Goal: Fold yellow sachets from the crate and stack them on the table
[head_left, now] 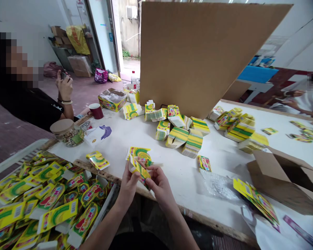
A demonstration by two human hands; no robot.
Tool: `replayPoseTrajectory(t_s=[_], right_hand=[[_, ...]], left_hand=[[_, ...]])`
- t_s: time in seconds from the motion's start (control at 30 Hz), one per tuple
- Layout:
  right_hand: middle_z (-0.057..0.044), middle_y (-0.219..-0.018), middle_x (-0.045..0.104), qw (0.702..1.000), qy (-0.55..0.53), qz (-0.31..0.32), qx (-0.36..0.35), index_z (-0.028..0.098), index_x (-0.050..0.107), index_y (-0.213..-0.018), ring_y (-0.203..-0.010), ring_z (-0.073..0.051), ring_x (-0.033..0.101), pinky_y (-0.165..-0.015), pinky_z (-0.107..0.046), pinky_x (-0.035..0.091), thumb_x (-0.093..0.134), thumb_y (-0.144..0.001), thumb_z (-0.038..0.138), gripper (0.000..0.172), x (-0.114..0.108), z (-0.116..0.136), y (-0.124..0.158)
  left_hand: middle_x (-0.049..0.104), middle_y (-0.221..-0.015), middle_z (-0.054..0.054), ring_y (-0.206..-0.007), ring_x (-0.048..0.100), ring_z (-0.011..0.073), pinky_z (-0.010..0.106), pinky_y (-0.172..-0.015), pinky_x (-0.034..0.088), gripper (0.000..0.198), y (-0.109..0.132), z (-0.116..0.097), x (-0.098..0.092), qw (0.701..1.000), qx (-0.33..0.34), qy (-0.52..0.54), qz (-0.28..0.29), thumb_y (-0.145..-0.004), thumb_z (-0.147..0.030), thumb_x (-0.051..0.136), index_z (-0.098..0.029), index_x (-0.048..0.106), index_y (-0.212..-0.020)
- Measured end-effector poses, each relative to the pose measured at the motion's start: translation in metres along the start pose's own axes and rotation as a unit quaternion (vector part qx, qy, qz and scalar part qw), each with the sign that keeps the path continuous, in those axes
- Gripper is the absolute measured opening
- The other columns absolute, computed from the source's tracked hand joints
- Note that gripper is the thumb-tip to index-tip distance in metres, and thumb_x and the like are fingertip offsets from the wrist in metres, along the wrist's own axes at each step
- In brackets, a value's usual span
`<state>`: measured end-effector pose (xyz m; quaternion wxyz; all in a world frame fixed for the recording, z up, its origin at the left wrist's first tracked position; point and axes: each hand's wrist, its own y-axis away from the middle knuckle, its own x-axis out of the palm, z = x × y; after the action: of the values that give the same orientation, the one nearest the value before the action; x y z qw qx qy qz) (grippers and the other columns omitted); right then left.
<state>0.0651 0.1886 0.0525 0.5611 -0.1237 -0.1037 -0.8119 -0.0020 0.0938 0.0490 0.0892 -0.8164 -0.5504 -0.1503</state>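
Near the table's front edge, my left hand [129,183] and my right hand [160,183] both grip a small yellow-and-green carton [141,171]. It is held tilted, with my left hand closed on its left end and my right fingers and thumb pinching its lower right end. Just beyond my fingers, more flat yellow cartons [138,151] lie on the white table [135,132]. One separate yellow carton [97,160] rests to the left. On the right lies another small carton [203,163], beside a clear plastic bag [220,185].
A crate at lower left brims with yellow cartons [58,210]. Bundled cartons [193,142] are stacked mid-table before a large cardboard sheet [198,55]. A jar [67,133], a maroon mug [96,111] and an open cardboard box [284,180] stand around. Another person's hands [65,86] hold a phone.
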Motion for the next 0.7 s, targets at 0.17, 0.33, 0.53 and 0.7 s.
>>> replayPoseTrajectory(t_s=[0.17,0.33,0.53,0.7], right_hand=[[0.003,-0.072,0.052,0.998,-0.009,0.058,0.030,0.022,0.052,-0.105,-0.063,-0.012,0.046,-0.059,-0.024,0.034,0.073,-0.072,0.048,0.046,0.009,0.003,0.006],[0.001,-0.076,0.056,0.994,-0.053,0.077,0.047,0.023,0.055,-0.099,-0.072,-0.015,0.054,-0.069,-0.027,0.042,0.066,-0.075,0.056,0.042,0.022,0.000,0.012],[-0.002,-0.083,0.062,0.996,0.079,-0.038,-0.007,0.021,0.057,-0.094,-0.076,-0.017,0.058,-0.070,-0.029,0.047,0.058,-0.082,0.055,0.037,0.002,0.001,-0.001],[0.001,-0.061,0.053,0.984,0.156,-0.080,-0.023,0.018,0.057,-0.071,-0.057,-0.014,0.048,-0.054,-0.026,0.039,0.059,-0.082,0.047,0.031,-0.011,-0.003,-0.006]], left_hand=[[0.056,-0.080,-0.002,-0.072,0.053,0.0148,0.023,-0.069,0.047,0.064,0.004,-0.014,0.006,0.998,0.047,-0.023,-0.046,-0.055,-0.071,0.073,-0.021,0.055,-0.092],[0.055,-0.073,-0.003,-0.064,0.050,0.0145,0.023,-0.061,0.044,0.062,0.000,-0.019,0.010,0.995,0.042,-0.056,-0.074,-0.061,-0.075,0.064,-0.021,0.055,-0.090],[0.068,-0.092,0.004,-0.084,0.062,0.0195,0.027,-0.077,0.049,0.039,-0.005,-0.009,0.004,0.998,-0.026,-0.049,-0.024,-0.080,-0.051,0.064,-0.017,0.063,-0.101],[0.069,-0.082,0.003,-0.069,0.061,0.0168,0.025,-0.064,0.048,0.027,-0.001,0.002,-0.004,0.998,-0.048,-0.032,-0.012,-0.079,-0.041,0.067,-0.015,0.066,-0.085]])
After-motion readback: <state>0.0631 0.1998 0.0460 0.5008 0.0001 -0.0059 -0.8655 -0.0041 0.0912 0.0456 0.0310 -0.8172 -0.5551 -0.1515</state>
